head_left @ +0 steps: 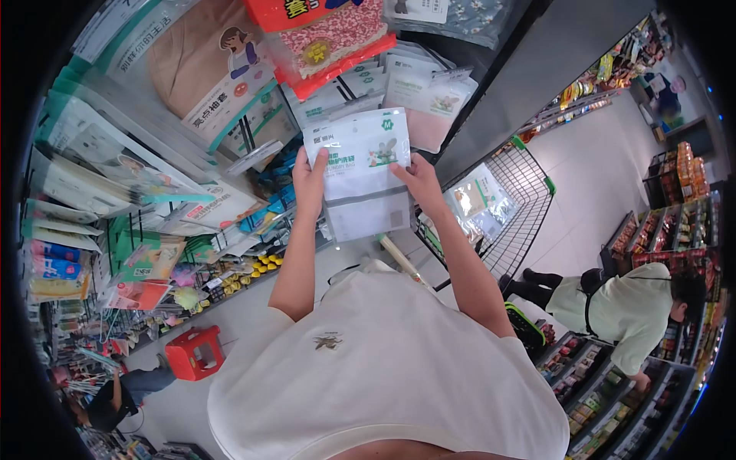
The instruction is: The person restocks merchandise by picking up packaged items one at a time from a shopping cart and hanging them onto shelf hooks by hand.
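Note:
Between my two hands is a white laundry bag pack [366,180] with green print and an M mark at its top right corner. My left hand [310,180] grips its left edge, thumb on the front. On the right edge, my right hand [420,182] pinches it, thumb across the front and the other fingers behind. Similar laundry bag packs [429,92] hang on hooks just beyond it. A red package with pink patterned cloth [326,42] hangs above, beside a pack of beige sleeve covers [184,61].
A wire shopping cart [529,203] with flat packs [483,203] inside stands at my right. A red stool [195,354] is on the floor at lower left. One person [613,307] reaches toward shelves at right; another [126,391] is at lower left.

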A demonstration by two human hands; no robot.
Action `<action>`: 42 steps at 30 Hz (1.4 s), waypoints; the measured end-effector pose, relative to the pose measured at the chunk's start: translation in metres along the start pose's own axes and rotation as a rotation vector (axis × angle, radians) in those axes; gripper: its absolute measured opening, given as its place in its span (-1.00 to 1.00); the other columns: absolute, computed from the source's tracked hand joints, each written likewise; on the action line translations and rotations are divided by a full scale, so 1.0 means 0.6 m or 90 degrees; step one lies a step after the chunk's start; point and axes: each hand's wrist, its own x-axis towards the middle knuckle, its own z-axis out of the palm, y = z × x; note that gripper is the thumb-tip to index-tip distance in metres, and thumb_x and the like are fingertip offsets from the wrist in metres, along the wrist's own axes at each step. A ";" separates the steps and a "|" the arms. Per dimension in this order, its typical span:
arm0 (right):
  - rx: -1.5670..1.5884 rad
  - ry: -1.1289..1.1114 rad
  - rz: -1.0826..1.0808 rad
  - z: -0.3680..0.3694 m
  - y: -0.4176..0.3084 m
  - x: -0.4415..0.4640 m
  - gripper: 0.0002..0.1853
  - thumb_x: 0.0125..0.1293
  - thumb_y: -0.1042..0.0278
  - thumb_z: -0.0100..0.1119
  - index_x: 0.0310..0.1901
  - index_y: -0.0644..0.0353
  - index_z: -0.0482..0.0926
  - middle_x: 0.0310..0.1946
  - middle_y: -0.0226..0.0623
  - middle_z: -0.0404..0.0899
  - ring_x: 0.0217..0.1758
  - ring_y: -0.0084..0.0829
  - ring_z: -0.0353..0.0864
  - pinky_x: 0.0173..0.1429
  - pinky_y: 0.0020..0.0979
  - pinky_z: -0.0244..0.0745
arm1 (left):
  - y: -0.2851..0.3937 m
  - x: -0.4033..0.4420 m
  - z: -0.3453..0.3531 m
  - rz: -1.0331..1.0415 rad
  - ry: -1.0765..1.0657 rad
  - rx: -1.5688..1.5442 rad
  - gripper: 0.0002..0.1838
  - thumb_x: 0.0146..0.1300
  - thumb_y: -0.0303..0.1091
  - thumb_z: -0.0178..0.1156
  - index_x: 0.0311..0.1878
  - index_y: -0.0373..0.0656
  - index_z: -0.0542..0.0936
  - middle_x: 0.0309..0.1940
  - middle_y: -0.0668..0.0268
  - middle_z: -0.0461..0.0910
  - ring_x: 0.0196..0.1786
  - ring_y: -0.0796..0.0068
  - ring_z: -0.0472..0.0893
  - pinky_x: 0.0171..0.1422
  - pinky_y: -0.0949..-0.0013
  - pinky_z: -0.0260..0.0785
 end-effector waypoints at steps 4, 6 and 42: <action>-0.032 0.020 -0.027 0.008 -0.034 0.015 -0.57 0.38 0.25 0.33 0.09 0.40 0.47 -0.16 -0.27 0.68 -0.14 -0.58 0.61 -0.05 -0.51 0.50 | 0.012 0.011 0.006 0.012 -0.014 -0.031 -0.70 0.47 -0.29 0.21 0.13 -0.28 0.52 -0.06 0.28 0.67 -0.07 0.65 0.60 0.01 0.53 0.45; 0.014 0.041 -0.082 0.020 -0.052 0.030 -0.58 0.39 0.26 0.33 0.10 0.40 0.47 -0.15 -0.26 0.68 -0.13 -0.57 0.63 -0.03 -0.49 0.52 | 0.010 0.016 0.003 0.014 -0.033 -0.011 -0.70 0.47 -0.29 0.21 0.12 -0.29 0.52 -0.07 0.29 0.67 -0.08 0.66 0.60 0.01 0.54 0.44; 0.029 0.055 -0.138 0.042 -0.121 0.143 -0.73 0.41 0.29 0.30 -0.03 0.32 0.57 -0.28 -0.43 0.67 -0.28 -0.71 0.57 -0.22 -0.61 0.44 | 0.030 0.091 0.005 0.004 0.017 -0.097 -0.62 0.46 -0.15 0.22 0.13 -0.26 0.59 -0.05 0.32 0.67 -0.03 0.63 0.57 0.07 0.53 0.37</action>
